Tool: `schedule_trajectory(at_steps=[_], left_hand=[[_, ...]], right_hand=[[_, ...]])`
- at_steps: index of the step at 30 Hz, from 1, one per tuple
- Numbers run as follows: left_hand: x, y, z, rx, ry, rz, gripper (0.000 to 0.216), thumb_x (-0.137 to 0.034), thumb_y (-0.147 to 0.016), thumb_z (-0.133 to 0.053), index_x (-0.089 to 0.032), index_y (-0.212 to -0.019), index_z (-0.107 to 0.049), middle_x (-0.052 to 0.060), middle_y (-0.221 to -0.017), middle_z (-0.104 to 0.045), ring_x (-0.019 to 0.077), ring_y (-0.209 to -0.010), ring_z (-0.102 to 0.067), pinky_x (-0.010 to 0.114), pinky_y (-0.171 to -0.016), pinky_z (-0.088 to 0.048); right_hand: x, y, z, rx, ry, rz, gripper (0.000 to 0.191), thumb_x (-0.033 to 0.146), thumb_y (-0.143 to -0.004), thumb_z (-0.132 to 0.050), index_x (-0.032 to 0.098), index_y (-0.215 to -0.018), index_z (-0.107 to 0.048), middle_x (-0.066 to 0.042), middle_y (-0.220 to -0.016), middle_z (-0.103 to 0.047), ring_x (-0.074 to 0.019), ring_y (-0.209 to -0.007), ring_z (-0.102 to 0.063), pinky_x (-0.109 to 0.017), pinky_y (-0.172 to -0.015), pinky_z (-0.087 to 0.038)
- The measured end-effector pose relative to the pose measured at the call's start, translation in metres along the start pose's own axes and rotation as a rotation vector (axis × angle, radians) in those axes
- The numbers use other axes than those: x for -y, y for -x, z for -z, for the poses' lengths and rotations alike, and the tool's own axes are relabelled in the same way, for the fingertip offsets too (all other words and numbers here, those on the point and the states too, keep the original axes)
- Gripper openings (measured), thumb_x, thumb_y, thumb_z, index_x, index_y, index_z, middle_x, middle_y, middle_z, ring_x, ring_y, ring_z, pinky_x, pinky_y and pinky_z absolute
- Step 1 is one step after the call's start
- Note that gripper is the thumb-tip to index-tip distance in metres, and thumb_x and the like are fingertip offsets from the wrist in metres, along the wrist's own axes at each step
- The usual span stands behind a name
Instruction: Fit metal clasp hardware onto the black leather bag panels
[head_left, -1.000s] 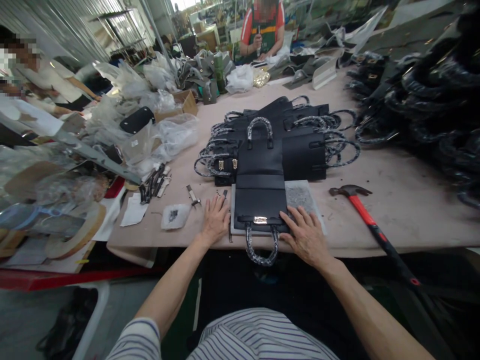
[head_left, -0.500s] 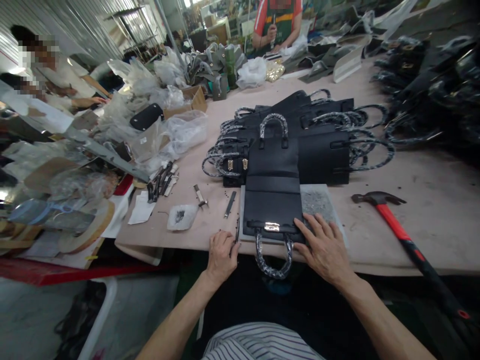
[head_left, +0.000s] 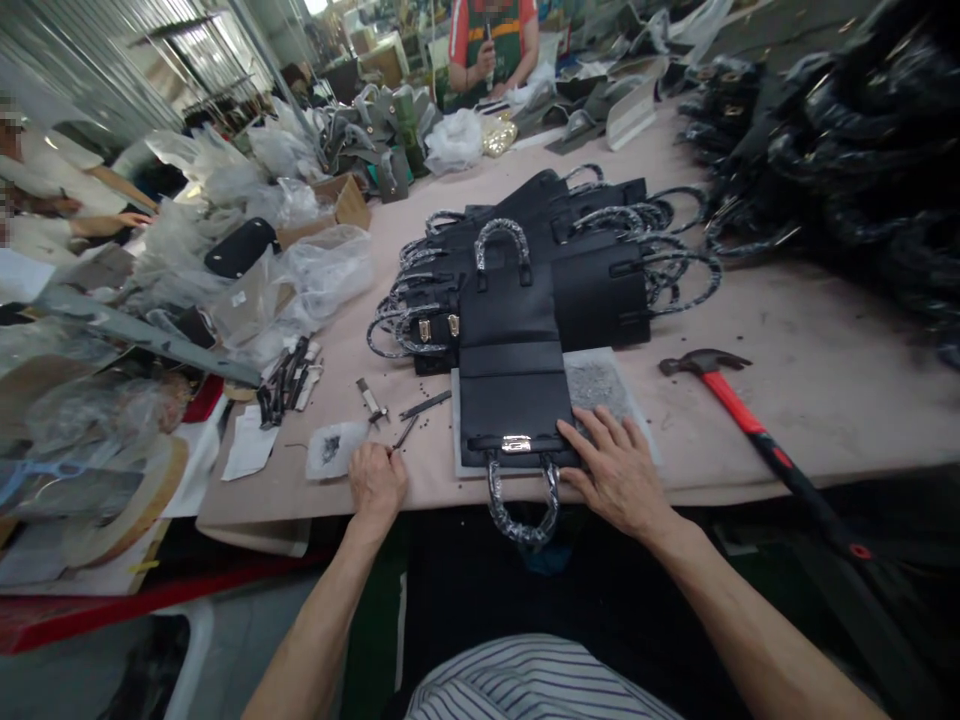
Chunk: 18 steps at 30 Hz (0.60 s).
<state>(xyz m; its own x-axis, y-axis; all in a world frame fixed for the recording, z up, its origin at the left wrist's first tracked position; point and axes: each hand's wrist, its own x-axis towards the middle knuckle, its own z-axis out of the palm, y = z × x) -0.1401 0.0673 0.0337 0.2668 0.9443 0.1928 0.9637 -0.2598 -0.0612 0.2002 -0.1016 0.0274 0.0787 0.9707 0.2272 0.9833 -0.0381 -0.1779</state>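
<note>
My left hand [head_left: 377, 480] is by the table's front edge with its fingers curled. A thin dark tool [head_left: 406, 432] sticks out at its thumb and fingertips. Beside it is a small white tray [head_left: 334, 450] with tiny dark pieces. My right hand [head_left: 619, 470] rests with fingers spread at the right edge of a black bag [head_left: 514, 390]. That bag lies opened out flat, its gold clasp [head_left: 516, 443] facing up. One plastic-wrapped handle [head_left: 525, 525] hangs over the table edge towards me. Under the bag is a pale slab [head_left: 604, 385].
A red-handled hammer [head_left: 731, 395] lies on the right, overhanging the edge. More black bags [head_left: 600, 300] are piled behind, with another dark heap [head_left: 840, 170] at far right. A flat metal strip [head_left: 425, 404] and small tool [head_left: 370, 400] lie left. A co-worker [head_left: 495, 60] stands across the table.
The view has swung right. My left hand has moved left, away from the bag, and the thin dark tool with it. The flat metal strip has turned. My right hand stays on the bag.
</note>
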Motion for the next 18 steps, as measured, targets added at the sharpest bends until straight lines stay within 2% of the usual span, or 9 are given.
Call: schedule_trajectory(at_steps=[2,4,6,8,11,14,16,18], left_hand=[[-0.002,-0.001,0.004,0.0,0.009,-0.023,0.014,-0.023,-0.09,-0.057,-0.013,-0.086,-0.065,0.015,-0.091,-0.065,0.0355,-0.095,-0.059,0.047,-0.082,-0.048],[-0.013,0.001,0.012,-0.051,0.049,-0.085,0.015,-0.024,-0.092,-0.057,-0.013,-0.087,-0.065,0.016,-0.096,-0.065,0.036,-0.097,-0.059,0.048,-0.083,-0.048],[-0.032,0.003,0.021,-0.141,0.171,-0.189,0.014,-0.025,-0.094,-0.057,-0.013,-0.095,-0.066,0.016,-0.104,-0.065,0.0344,-0.101,-0.058,0.048,-0.087,-0.048],[-0.055,0.002,0.03,-0.158,0.343,-0.356,0.016,-0.022,-0.095,-0.056,-0.015,-0.107,-0.064,0.014,-0.11,-0.064,0.0301,-0.104,-0.058,0.044,-0.091,-0.049],[-0.086,-0.006,0.042,0.012,0.424,-0.647,0.021,-0.016,-0.095,-0.055,-0.018,-0.116,-0.061,0.01,-0.111,-0.063,0.0255,-0.102,-0.057,0.039,-0.089,-0.051],[-0.103,-0.016,0.053,0.164,0.25,-0.83,0.021,-0.006,-0.091,-0.052,-0.016,-0.109,-0.06,0.01,-0.105,-0.061,0.0258,-0.096,-0.056,0.039,-0.083,-0.051],[-0.108,-0.022,0.061,0.224,0.143,-0.919,0.02,-0.003,-0.088,-0.052,-0.014,-0.102,-0.059,0.011,-0.102,-0.06,0.026,-0.093,-0.055,0.039,-0.081,-0.05],[-0.112,-0.025,0.067,0.258,0.059,-0.987,0.017,-0.003,-0.086,-0.053,-0.014,-0.099,-0.058,0.012,-0.1,-0.058,0.0264,-0.091,-0.055,0.038,-0.078,-0.049]], right_hand=[[0.0,0.0,0.001,-0.001,-0.02,-0.001,0.054,0.041,-0.099,-0.053,0.023,-0.149,-0.048,-0.012,-0.157,-0.041,-0.0393,-0.146,-0.031,-0.062,-0.117,-0.025],[-0.001,0.0,0.001,-0.004,-0.058,-0.005,0.055,0.041,-0.098,-0.054,0.023,-0.15,-0.048,-0.012,-0.157,-0.041,-0.0396,-0.146,-0.03,-0.063,-0.117,-0.024],[-0.004,0.001,0.001,-0.014,-0.118,-0.01,0.056,0.042,-0.098,-0.055,0.024,-0.15,-0.047,-0.012,-0.157,-0.04,-0.0393,-0.146,-0.029,-0.064,-0.117,-0.023],[-0.008,0.001,0.001,-0.025,-0.196,-0.01,0.052,0.04,-0.098,-0.055,0.026,-0.148,-0.05,-0.011,-0.156,-0.042,-0.0381,-0.146,-0.03,-0.064,-0.116,-0.024],[-0.011,-0.003,0.004,-0.045,-0.287,0.01,0.035,0.032,-0.099,-0.055,0.026,-0.132,-0.063,-0.01,-0.147,-0.049,-0.0354,-0.14,-0.038,-0.061,-0.114,-0.027],[-0.006,-0.014,0.014,-0.051,-0.278,0.05,0.024,0.024,-0.096,-0.06,0.023,-0.118,-0.07,-0.012,-0.131,-0.057,-0.0316,-0.122,-0.05,-0.053,-0.105,-0.036],[0.0,-0.025,0.024,0.01,-0.217,0.101,0.022,0.021,-0.093,-0.062,0.022,-0.114,-0.071,-0.011,-0.119,-0.061,-0.0287,-0.108,-0.053,-0.046,-0.095,-0.041],[0.006,-0.038,0.033,0.129,-0.144,0.176,0.02,0.018,-0.093,-0.061,0.02,-0.11,-0.07,-0.01,-0.108,-0.062,-0.0264,-0.098,-0.053,-0.041,-0.086,-0.042]])
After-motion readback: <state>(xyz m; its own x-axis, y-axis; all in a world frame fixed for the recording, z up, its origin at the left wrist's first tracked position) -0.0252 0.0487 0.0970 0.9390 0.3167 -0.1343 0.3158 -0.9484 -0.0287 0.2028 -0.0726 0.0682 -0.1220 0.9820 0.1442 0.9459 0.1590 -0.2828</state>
